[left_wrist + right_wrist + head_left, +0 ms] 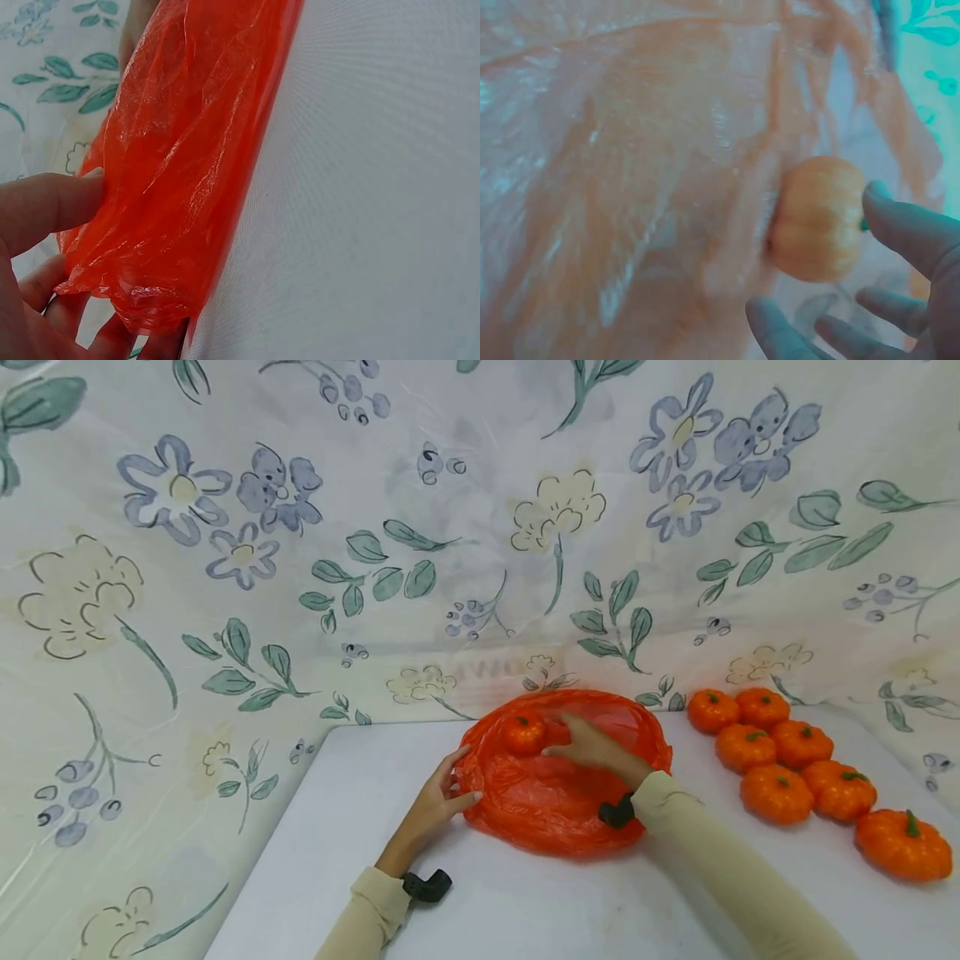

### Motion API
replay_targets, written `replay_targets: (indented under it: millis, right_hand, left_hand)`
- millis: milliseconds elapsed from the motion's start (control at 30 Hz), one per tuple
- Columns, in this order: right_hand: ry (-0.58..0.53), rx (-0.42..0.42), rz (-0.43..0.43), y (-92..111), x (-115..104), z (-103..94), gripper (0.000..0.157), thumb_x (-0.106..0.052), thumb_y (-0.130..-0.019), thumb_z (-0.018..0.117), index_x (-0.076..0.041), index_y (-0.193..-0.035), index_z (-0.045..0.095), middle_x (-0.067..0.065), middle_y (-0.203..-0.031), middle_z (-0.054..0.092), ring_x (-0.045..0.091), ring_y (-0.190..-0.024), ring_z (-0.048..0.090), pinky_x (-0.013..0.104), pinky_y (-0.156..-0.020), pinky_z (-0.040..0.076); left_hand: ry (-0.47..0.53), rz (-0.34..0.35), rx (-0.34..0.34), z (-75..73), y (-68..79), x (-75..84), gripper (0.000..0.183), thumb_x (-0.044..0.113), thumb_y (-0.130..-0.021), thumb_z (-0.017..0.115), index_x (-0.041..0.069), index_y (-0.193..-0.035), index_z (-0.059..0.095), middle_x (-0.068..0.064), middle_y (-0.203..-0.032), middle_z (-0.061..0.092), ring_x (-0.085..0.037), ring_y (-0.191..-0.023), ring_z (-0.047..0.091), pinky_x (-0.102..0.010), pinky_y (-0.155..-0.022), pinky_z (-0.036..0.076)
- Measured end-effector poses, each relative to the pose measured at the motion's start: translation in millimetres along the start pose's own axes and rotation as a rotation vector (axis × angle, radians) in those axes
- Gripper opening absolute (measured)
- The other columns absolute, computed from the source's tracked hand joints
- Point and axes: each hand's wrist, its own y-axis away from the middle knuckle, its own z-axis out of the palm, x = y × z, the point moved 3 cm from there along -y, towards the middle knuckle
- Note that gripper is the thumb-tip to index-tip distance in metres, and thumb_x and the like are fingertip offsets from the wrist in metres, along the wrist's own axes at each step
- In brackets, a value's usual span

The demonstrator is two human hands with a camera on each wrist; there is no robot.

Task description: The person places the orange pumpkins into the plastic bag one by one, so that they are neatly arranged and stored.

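A red translucent plastic bag (555,818) lies spread on the white table, its mouth facing up. One small orange pumpkin (523,732) with a green stem sits inside, toward the back left. My right hand (588,745) is over the bag, just right of that pumpkin, fingers spread; in the right wrist view a gap shows between the fingers and the pumpkin (817,217). At the bag's left edge my left hand (438,793) rests against the plastic, thumb and fingers wide apart. Some left fingertips are hidden behind the bag (172,172) in the left wrist view.
Several orange pumpkins (776,793) stand grouped on the table's right side, one (903,845) nearer the front right. A floral sheet (480,527) hangs behind the white table (315,827). Dark wrist straps (427,887) show at both sleeves.
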Motion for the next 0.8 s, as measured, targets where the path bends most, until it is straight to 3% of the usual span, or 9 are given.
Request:
replay_targets:
  millis: [200,433,567,800]
  right_hand:
    - [0.075,-0.036,-0.023,26,-13,-18.1,0.069,-0.033,-0.092,0.073,-0.010,-0.149,0.042,0.016,-0.150,0.047,0.037,-0.135,0.048,0.055,-0.105,0.046]
    - [0.049,-0.006,-0.119,62,-22,-49.7,0.056,-0.032,-0.095,0.068,-0.008,-0.142,0.049,0.018,-0.143,0.055,0.038,-0.128,0.055,0.050,-0.096,0.054]
    - [0.043,0.026,-0.166,86,-18,-62.6,0.051,-0.032,-0.096,0.066,-0.008,-0.139,0.051,0.018,-0.138,0.058,0.038,-0.124,0.057,0.049,-0.095,0.055]
    - [0.032,0.092,-0.152,140,4,-77.7,0.048,-0.031,-0.096,0.067,-0.008,-0.137,0.055,0.017,-0.133,0.063,0.035,-0.117,0.062,0.043,-0.086,0.059]
  left_hand:
    - [-0.001,-0.008,0.004,-1.3,0.8,-1.9,0.075,0.018,-0.090,0.070,0.022,-0.155,0.033,-0.013,-0.142,0.048,-0.026,-0.111,0.052,-0.033,-0.094,0.046]
    - [-0.005,-0.013,0.008,-1.5,-4.7,0.7,0.076,0.020,-0.089,0.071,0.026,-0.155,0.033,-0.008,-0.149,0.044,-0.027,-0.116,0.052,-0.035,-0.097,0.046]
    - [-0.006,0.008,0.021,-3.3,-6.2,3.7,0.076,0.020,-0.089,0.071,0.026,-0.155,0.034,-0.009,-0.149,0.045,-0.027,-0.115,0.052,-0.036,-0.097,0.045]
    - [-0.011,0.008,0.008,-2.0,-2.6,-0.1,0.076,0.018,-0.090,0.070,0.020,-0.156,0.033,-0.012,-0.151,0.044,-0.025,-0.115,0.053,-0.032,-0.095,0.047]
